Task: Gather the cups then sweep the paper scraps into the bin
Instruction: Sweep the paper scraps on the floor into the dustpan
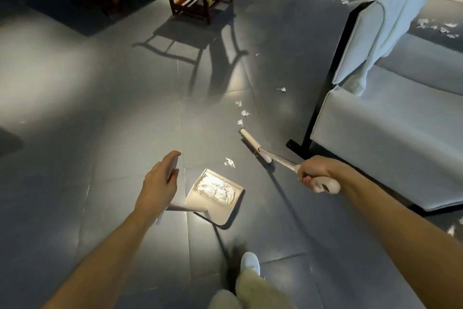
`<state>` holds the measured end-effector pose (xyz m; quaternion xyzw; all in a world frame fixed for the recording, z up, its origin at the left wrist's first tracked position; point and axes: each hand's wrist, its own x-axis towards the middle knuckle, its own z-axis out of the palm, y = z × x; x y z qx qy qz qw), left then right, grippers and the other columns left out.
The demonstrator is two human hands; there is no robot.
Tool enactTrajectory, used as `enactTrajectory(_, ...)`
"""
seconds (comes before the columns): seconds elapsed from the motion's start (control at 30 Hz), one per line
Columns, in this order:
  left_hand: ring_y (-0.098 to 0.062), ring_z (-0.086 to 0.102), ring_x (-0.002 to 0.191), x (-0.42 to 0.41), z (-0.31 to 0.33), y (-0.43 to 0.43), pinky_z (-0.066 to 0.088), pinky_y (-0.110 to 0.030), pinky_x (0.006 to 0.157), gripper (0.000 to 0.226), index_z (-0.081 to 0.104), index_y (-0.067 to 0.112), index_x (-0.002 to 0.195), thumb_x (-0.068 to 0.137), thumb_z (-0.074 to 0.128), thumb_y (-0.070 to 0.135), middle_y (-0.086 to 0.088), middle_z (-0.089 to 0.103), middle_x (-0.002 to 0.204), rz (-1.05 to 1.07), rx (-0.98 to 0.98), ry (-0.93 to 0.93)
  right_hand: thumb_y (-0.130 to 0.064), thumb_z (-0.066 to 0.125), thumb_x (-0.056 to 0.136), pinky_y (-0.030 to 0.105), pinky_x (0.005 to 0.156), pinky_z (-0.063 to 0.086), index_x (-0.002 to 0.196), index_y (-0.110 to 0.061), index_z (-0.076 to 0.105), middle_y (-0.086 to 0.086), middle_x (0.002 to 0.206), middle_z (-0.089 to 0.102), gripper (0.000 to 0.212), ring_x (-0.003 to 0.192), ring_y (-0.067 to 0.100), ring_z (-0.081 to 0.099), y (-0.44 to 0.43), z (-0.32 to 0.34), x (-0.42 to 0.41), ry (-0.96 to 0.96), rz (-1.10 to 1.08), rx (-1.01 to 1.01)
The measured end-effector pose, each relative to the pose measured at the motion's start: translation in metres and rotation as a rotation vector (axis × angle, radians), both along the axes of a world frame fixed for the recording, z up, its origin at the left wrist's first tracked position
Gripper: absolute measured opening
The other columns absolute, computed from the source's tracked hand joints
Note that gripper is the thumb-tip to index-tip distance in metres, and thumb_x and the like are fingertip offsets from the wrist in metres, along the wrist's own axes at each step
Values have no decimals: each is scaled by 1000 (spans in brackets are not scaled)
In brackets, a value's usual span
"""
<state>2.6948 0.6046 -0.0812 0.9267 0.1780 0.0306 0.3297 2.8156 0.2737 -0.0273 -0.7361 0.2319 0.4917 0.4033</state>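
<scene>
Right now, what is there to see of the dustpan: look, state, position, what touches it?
The dustpan is cream, plastic by its look: a shallow tray with a row of comb teeth inside. It sits low on the grey floor, mouth toward the broom, which lies apart from it. A heap of white paper scraps fills it. Its long flat handle rises to the left hand, which holds the upper end.

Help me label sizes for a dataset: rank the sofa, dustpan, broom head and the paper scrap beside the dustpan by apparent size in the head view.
1. sofa
2. dustpan
3. broom head
4. paper scrap
The sofa runs off frame, yet is plainly largest.
</scene>
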Motion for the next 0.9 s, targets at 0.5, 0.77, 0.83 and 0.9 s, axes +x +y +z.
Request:
enactTrajectory(0.5, -30, 55, 106, 161, -24, 87, 45, -38, 88, 42, 42, 25, 134, 95, 46, 9, -11, 57, 123, -173, 31, 53, -8, 52, 86, 18, 42, 39, 74, -7, 53, 4, 64, 54, 12, 51, 11, 50, 132, -47, 68, -36, 419, -277)
enactTrajectory(0.77, -31, 54, 97, 204, -20, 115, 42, -35, 80, 41, 42, 27, 134, 96, 44, 12, -13, 56, 114, -275, -17, 58, 1, 40, 90, 12, 34, 30, 70, -8, 43, 0, 54, 37, 22, 29, 5, 36, 195, -2, 103, 266, -10, 4)
enactTrajectory(0.83, -32, 54, 98, 209, -20, 124, 43, -38, 83, 41, 42, 28, 133, 96, 44, 12, -13, 56, 114, -283, -40, 50, 1, 39, 93, 11, 30, 33, 85, -4, 45, 0, 54, 36, 12, 28, 5, 36, 183, 23, 122, 356, -120, 58)
enactTrajectory(0.9, -33, 54, 100, 215, -20, 136, 42, -37, 84, 41, 42, 28, 133, 95, 45, 12, -13, 56, 114, -285, -62, 48, 1, 39, 94, 13, 27, 35, 108, -1, 46, 2, 48, 39, 16, 28, 5, 37, 173, 47, 134, 369, -175, 98)
